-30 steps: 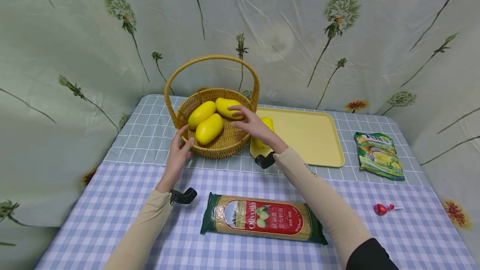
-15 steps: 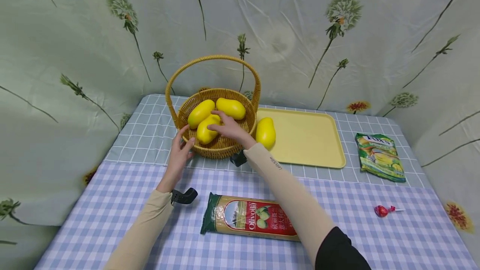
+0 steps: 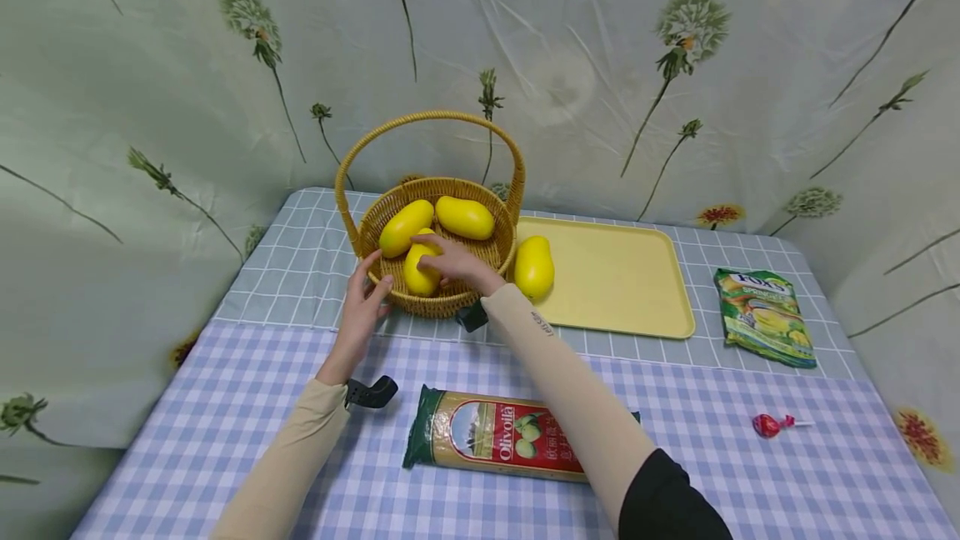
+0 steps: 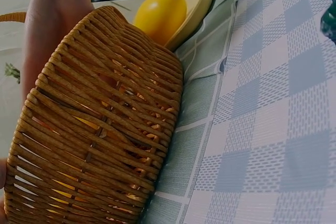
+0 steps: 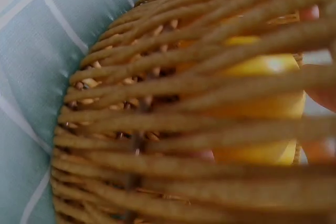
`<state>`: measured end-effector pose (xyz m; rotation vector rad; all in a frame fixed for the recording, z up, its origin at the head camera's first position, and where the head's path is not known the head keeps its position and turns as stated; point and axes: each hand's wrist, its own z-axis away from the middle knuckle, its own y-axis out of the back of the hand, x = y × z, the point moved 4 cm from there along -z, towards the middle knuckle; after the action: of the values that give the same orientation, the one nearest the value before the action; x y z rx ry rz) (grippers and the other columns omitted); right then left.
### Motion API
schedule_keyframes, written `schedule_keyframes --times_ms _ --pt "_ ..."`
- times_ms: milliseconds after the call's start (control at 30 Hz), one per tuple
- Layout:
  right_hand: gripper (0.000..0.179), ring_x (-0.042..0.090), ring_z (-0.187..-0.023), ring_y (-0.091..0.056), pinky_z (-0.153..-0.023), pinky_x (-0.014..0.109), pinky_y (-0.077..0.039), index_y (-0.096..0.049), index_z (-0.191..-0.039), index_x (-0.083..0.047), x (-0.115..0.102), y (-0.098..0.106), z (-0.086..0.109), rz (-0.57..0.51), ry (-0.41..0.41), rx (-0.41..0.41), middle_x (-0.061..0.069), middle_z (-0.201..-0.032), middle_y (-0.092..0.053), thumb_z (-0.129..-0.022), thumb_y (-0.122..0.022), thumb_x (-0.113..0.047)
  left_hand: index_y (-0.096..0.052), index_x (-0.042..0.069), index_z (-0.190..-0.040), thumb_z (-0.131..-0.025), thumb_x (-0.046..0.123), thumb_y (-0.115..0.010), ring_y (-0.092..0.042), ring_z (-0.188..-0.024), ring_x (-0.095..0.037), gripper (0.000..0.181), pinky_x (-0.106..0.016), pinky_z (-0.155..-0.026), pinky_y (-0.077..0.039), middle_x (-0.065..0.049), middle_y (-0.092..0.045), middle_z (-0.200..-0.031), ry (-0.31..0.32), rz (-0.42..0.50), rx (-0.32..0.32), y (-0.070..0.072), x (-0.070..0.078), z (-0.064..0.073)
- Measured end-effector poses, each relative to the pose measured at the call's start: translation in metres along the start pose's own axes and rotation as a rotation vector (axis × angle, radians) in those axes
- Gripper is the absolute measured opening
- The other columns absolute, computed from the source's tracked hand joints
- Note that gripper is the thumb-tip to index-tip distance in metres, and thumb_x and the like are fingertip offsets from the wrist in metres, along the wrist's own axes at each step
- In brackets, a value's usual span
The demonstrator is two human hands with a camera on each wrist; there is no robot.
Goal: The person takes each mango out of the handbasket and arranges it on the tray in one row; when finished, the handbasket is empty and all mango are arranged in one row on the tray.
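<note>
Checked cloth covers a table holding a tray, a wicker basket and one pasta packet, partly hidden by a sleeve. Four mangoes: three in the basket, one on the tray. The right hand grips a basket mango, apparently lifted; the left hand rests relaxed on the rim.

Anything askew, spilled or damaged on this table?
Nothing is spilled or damaged. One oddity: a yellow mango sits on the left edge of the tray, beside the basket holding the other three. The right hand grips one mango; the left hand touches the basket's rim.
</note>
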<state>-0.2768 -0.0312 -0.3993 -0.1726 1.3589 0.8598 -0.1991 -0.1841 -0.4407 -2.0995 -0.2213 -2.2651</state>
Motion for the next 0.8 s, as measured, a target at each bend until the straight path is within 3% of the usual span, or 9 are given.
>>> schedule_keyframes --times_ms 300,467,700,800 --pt "0.046 0.027 -0.1 -0.051 -0.087 0.051 -0.047 -0.04 -0.136 -0.015 0.004 0.019 0.009 -0.135 0.013 0.016 0.016 -0.138 -0.037 -0.096 -0.06 -0.025 -0.024 0.019 -0.152 -0.102 0.02 -0.046 -0.032 -0.132 -0.033 0.054 -0.057 -0.097 -0.038 -0.016 -0.009 -0.153 0.003 0.018 -0.007 -0.001 0.0 0.0" --pt "0.05 0.026 -0.11 -0.049 -0.092 0.051 -0.045 -0.036 -0.143 -0.021 0.005 0.035 0.019 -0.141 0.059 -0.034 0.011 -0.14 -0.036 -0.098 -0.055 -0.025 -0.025 0.018 -0.152 -0.102 0.018 -0.045 -0.033 -0.131 -0.032 0.054 -0.057 -0.097 -0.038 -0.016 -0.009 -0.153 0.003 0.028 -0.002 0.0 0.0 -0.001" --pt "0.051 0.024 -0.1 -0.05 -0.081 0.042 -0.045 -0.036 -0.144 -0.025 0.01 0.065 0.046 -0.188 0.128 -0.058 0.012 -0.133 -0.042 -0.096 -0.053 -0.019 -0.027 0.02 -0.152 -0.102 0.019 -0.046 -0.039 -0.125 -0.029 0.053 -0.054 -0.094 -0.041 -0.016 -0.012 -0.152 -0.002 0.03 0.006 -0.001 0.0 0.0" --pt "0.051 0.027 -0.102 -0.049 -0.083 0.044 -0.043 -0.035 -0.143 -0.024 0.016 0.08 0.06 -0.188 0.146 -0.044 0.015 -0.132 -0.041 -0.096 -0.054 -0.02 -0.026 0.015 -0.152 -0.103 0.017 -0.045 -0.039 -0.124 -0.03 0.053 -0.056 -0.095 -0.04 -0.018 -0.011 -0.151 0.002 0.038 -0.006 -0.002 0.009 0.005"
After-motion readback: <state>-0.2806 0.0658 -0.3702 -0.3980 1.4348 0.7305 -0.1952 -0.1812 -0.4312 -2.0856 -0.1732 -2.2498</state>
